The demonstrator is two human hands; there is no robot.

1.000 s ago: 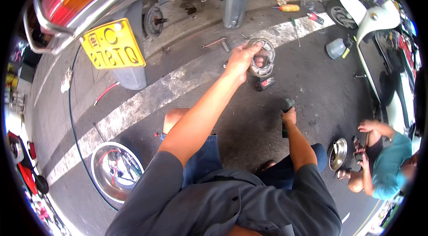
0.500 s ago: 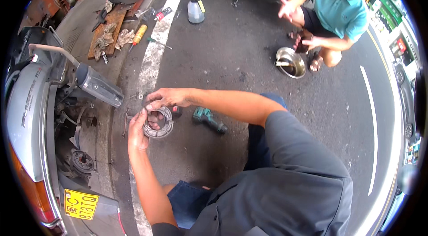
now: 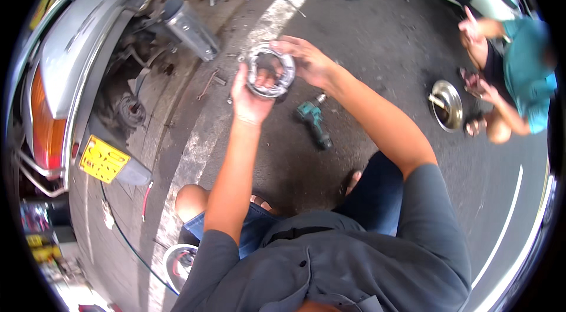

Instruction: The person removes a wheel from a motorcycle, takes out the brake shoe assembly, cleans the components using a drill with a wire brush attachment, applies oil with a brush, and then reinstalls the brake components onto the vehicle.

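Left to right: grey scooter rear (image 3: 76, 58) with yellow plate (image 3: 104, 159); left hand (image 3: 250, 100) and right hand (image 3: 309, 61), fingers gripping opposite edges of a metal ring part (image 3: 269, 70), held above asphalt; teal cordless drill (image 3: 313, 120) lay nearby.

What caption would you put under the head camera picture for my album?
Left hand and right hand hold a round metal ring part above the asphalt, with a green cordless drill lying nearby.
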